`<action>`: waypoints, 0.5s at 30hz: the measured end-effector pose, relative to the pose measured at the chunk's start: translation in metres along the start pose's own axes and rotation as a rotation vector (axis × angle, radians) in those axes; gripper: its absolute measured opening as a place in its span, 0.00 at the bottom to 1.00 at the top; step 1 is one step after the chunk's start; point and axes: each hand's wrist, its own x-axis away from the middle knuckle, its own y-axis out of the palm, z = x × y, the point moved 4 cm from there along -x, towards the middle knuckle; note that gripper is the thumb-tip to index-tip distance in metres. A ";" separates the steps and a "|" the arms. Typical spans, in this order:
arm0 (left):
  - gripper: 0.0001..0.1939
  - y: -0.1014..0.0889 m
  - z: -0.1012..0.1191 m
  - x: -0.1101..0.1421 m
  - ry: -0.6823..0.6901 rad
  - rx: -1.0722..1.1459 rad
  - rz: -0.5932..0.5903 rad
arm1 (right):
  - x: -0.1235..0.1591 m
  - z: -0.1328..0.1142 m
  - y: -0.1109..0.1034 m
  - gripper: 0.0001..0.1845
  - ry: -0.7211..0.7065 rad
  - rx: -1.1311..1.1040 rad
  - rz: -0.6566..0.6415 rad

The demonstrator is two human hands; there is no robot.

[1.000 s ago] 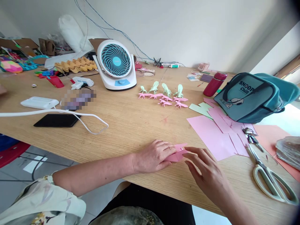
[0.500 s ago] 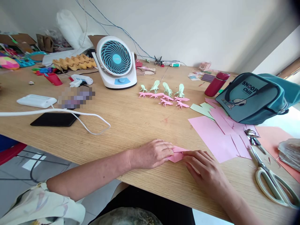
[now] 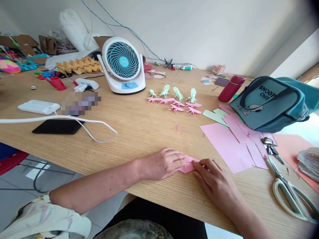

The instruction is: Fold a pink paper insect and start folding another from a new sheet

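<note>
Wooden table (image 3: pixel 139 132), left hand (image 3: pixel 163 164) and right hand (image 3: pixel 216 181) gripping folded pink paper (image 3: pixel 188 166) near front edge (image 3: pixel 171 205), well apart from paper insects (image 3: pixel 177 108)

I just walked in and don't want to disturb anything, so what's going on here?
A person is handling a folded piece of pink paper on the table. The left hand lies over its left side, while the right hand has its fingertips at the right end. Farther back stand pink figures and, behind them, pale green figures. Loose pink sheets and scissors lie to the right.
</note>
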 end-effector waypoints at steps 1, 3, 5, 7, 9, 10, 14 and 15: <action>0.16 0.000 0.000 0.000 -0.002 -0.003 -0.013 | -0.001 -0.001 -0.001 0.15 -0.018 0.015 -0.008; 0.15 0.000 0.000 -0.001 -0.002 -0.015 -0.031 | -0.003 -0.002 -0.003 0.15 -0.056 0.049 -0.022; 0.13 -0.001 0.000 -0.001 0.004 -0.037 -0.019 | -0.004 -0.003 -0.004 0.15 -0.085 0.078 -0.025; 0.13 0.000 0.000 -0.002 0.018 -0.067 0.013 | -0.004 -0.003 -0.003 0.15 -0.091 0.088 -0.016; 0.13 0.000 0.000 -0.003 0.036 -0.096 0.052 | -0.003 -0.003 -0.002 0.14 -0.076 0.077 -0.005; 0.12 0.001 0.000 -0.004 0.044 -0.114 0.065 | -0.003 -0.003 -0.001 0.14 -0.067 0.070 0.000; 0.13 0.006 -0.001 -0.004 0.051 -0.147 0.062 | -0.001 -0.005 -0.001 0.13 -0.080 0.104 0.016; 0.14 0.008 -0.003 -0.003 0.051 -0.137 0.050 | -0.002 -0.006 -0.001 0.13 -0.094 0.129 0.020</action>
